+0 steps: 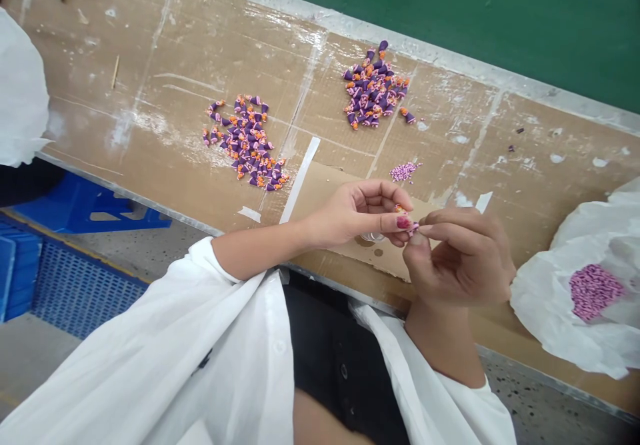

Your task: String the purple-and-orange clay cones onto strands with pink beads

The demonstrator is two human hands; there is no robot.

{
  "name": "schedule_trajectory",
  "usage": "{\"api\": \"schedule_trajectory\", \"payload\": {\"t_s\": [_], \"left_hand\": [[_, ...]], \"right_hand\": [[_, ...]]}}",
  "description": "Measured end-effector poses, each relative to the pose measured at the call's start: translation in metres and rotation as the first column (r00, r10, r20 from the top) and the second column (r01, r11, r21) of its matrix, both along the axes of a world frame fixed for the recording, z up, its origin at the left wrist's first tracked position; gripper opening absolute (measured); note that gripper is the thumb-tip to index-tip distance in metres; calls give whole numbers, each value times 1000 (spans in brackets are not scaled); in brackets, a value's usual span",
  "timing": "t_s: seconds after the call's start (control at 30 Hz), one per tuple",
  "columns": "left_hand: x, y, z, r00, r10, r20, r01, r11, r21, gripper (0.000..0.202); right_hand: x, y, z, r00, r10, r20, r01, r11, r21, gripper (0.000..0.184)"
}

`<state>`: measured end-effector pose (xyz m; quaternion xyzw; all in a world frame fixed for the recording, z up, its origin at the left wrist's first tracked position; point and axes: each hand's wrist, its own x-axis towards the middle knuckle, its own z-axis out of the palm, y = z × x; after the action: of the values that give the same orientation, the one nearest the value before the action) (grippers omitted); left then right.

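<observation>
My left hand (363, 212) is curled, pinching a tiny purple-and-orange piece (400, 210) between thumb and fingers. My right hand (463, 255) meets it fingertip to fingertip, pinched on a tiny pink bit I can barely make out. Both hands hover over a loose cardboard sheet (325, 188) near the table's front edge. A small clear round thing (373, 237) lies under the left hand.
Two heaps of purple-and-orange pieces lie on the brown table (150, 98), one at mid-left (247, 142) and one farther back (374, 86). A small pile of pink bits (403, 171) sits behind the hands. A white bag (575, 325) with pink bits (594, 290) is at right. Blue crates (30, 265) stand below.
</observation>
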<state>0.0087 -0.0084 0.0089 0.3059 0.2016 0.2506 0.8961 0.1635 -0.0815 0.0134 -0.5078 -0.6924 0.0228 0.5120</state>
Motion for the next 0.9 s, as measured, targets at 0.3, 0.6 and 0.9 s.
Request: {"api": "schedule_trajectory", "payload": {"t_s": [0.3,0.6,0.9], "left_hand": [[-9,22,6,986,139,-89,-99,930,353,41],[6,131,-22,612,562,-556,72,660,747,14],[-55,127,11,492,666,-561,356,435,827,7]], "right_hand": [[10,-6,-16,962,-226,-152,235,971,48,15],[9,0,-7,974,-206,-93,218,964,150,25],[11,-4,-5,967,-243,-72,251,960,123,25]]}}
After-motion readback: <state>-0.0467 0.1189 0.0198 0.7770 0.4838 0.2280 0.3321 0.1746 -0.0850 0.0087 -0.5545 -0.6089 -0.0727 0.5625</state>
